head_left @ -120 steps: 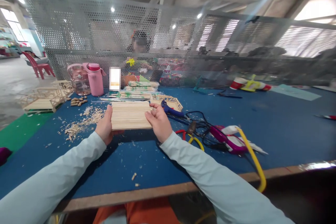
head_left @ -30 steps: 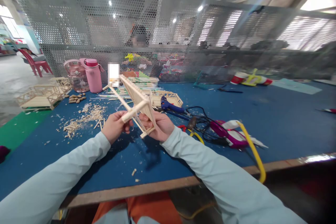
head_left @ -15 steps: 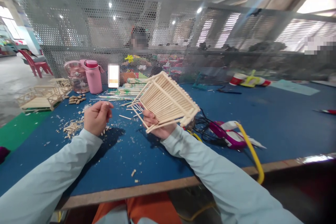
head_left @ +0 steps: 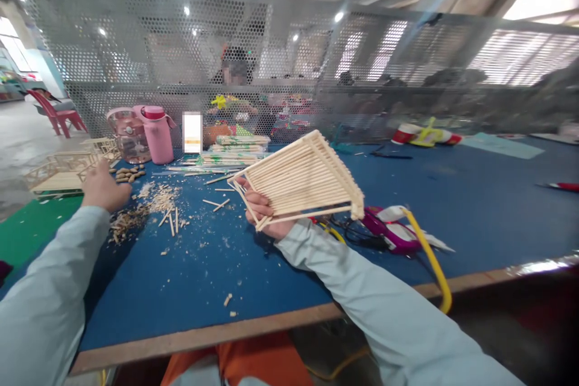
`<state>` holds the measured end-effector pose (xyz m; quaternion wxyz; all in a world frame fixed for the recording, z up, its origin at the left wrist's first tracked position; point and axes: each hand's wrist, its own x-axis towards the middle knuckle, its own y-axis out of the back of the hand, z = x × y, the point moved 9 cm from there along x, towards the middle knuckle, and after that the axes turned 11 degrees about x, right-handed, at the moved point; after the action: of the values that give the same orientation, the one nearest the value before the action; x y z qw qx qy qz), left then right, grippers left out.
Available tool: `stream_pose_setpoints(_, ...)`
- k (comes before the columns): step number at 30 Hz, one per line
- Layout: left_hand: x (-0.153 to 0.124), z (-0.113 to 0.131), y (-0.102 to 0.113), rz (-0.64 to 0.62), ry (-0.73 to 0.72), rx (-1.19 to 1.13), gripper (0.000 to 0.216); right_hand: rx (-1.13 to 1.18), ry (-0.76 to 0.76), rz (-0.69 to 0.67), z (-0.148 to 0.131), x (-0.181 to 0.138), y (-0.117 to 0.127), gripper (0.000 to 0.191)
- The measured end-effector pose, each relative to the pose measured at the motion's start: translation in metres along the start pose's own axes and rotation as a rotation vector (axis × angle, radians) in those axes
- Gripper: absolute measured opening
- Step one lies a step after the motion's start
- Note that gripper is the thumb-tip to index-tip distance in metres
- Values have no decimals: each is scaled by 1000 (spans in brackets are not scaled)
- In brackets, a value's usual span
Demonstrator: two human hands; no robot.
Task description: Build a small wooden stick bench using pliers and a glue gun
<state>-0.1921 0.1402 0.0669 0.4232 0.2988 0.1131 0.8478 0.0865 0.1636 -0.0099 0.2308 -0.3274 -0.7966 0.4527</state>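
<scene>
Right hand (head_left: pixel 263 210): gripping the stick frame (head_left: pixel 303 181) by its left end, tilted, above the middle of the bench (head_left: pixel 190 295).
Left hand (head_left: pixel 104 187): open, thumb out, near the bench's left edge, by the peanuts (head_left: pixel 129 175).
Wood scraps (head_left: pixel 161 198): scattered toward that edge.

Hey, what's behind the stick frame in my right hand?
Beyond the stick frame, the mesh screen shows above its top edge; black cables and part of a yellow handle show below. Whatever its packed sticks cover can't be seen.
</scene>
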Motion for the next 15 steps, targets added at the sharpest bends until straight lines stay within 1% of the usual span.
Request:
stream_pose_setpoints(2, -17, 14, -16, -13, -59, 144, 58, -9, -20, 6, 2, -1, -3, 50)
stream_pose_setpoints(4, -39, 37, -43, -87, -175, 196, 54, -6, -36, 14, 4, -2, -6, 58)
stream_pose_setpoints(5, -53, 53, -63, -192, -291, 179, 50, -5, -42, 21, 5, -3, -8, 61)
stream_pose_setpoints(6, -69, 63, -84, -335, -335, 40, 43, -6, -45, 29, 7, -4, -10, 62)
stream_pose_setpoints(7, -82, 66, -103, -482, -270, -171, 36, -11, -49, 38, 9, -5, -11, 62)
stream_pose_setpoints(8, -94, 69, -119, -570, -232, -239, 34, -21, -59, 42, 12, -5, -12, 61)
stream_pose_setpoints(9, -103, 70, -131, -623, -203, -279, 38, -34, -66, 40, 15, -6, -14, 58)
stream_pose_setpoints(12, -120, 70, -155, -714, -123, -398, 49, -73, -83, 13, 27, -6, -16, 52)
stream_pose_setpoints(15, -125, 65, -166, -773, -40, -498, 53, -103, -107, -8, 38, -6, -15, 55)
